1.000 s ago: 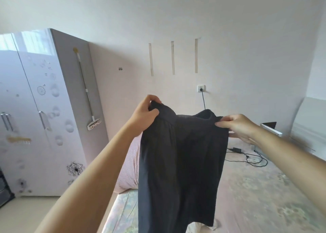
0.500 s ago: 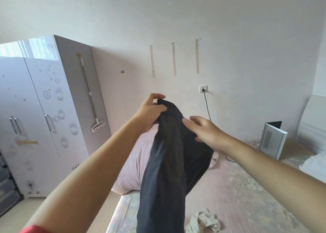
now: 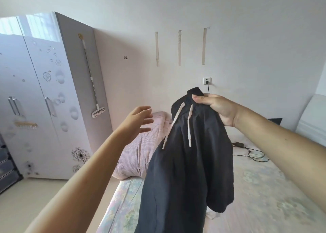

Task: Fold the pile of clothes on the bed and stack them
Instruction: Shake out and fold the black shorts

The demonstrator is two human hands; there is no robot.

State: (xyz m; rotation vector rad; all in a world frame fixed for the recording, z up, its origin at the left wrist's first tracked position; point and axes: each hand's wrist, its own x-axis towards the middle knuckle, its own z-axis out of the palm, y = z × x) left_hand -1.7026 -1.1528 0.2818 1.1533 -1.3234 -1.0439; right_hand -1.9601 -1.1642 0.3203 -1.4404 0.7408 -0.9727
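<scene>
The bed (image 3: 264,188), covered with a pale floral sheet, fills the lower right and runs back to the wall. At the left stands a tall white wardrobe (image 3: 35,100) with flower decals on its glossy doors, and a long-handled brush (image 3: 91,79) hangs on its grey side panel. At the far left end of the bed lies a pink striped quilt (image 3: 139,148), bunched in a heap.

Above the bed hang the dark trousers (image 3: 187,162), the task's own garment, held up in the air and well clear of the sheet. They droop in loose folds from the waistband at the top down past the lower edge of the view. Two white drawstrings (image 3: 189,126) dangle from the waistband down the front of the cloth.

The right hand (image 3: 217,109) is clamped on the waistband: the thumb presses over the top edge and the curled fingers gather the cloth behind it, so the whole garment hangs below and to the left of this grip. The left hand (image 3: 139,119) is apart from the trousers, just beside them on the left, its fingers spread and straight, holding nothing.

On the wall behind, a white socket (image 3: 207,81) carries a black plug, and a black cable (image 3: 250,153) lies coiled on the bed by the wall.
</scene>
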